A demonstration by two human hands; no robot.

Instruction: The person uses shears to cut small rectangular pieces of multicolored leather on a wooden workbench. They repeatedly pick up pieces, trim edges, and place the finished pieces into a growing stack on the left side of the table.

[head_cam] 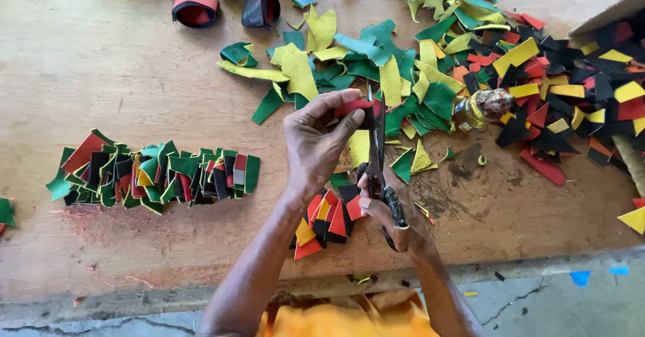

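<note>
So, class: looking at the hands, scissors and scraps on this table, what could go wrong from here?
1. The scissors cut right beside the left hand pinching a small red and black piece, so a fingertip could get nicked.
2. The small bottle sits among loose scraps and might be knocked over.
3. The pile under the right hand lies near the table edge and may slide off.

— How is the scene lit?

— Soft, even daylight is spread across the worktop (121,75); no glare is seen, and the colours are rendered vividly.

— And the shadows?

— Only faint, short ones are cast, just beneath the hands and the scraps beside them.

— Is anything blurred?

— The area around the hands is held in focus. Slight softness and wide-angle bending are noticed far from the hands, at the edges, where the worktop's near rim is curved.
</note>
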